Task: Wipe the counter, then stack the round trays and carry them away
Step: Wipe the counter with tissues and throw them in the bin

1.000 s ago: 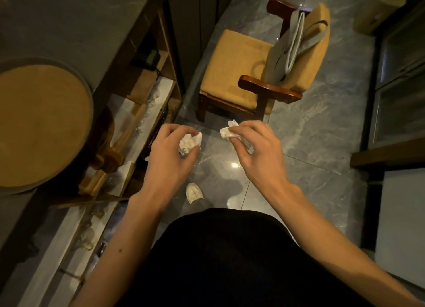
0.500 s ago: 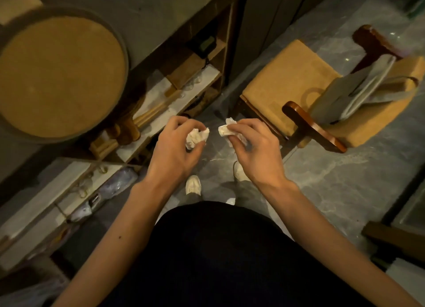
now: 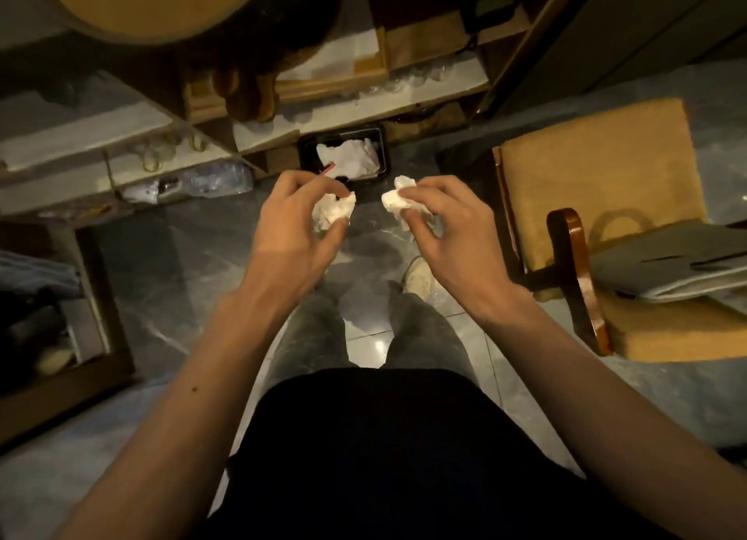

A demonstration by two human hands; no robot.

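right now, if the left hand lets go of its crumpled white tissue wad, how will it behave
The crumpled white tissue wad in the left hand looks soft and very light, so it would probably drop slowly and might drift. Its creased, irregular shape suggests it won't roll far.

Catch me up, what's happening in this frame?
A person stands over a small black bin on the floor, already holding crumpled white tissue. The left hand pinches one wad of tissue, and the right hand pinches a second wad. Both wads hang just short of the bin. One round tray sits on the counter.
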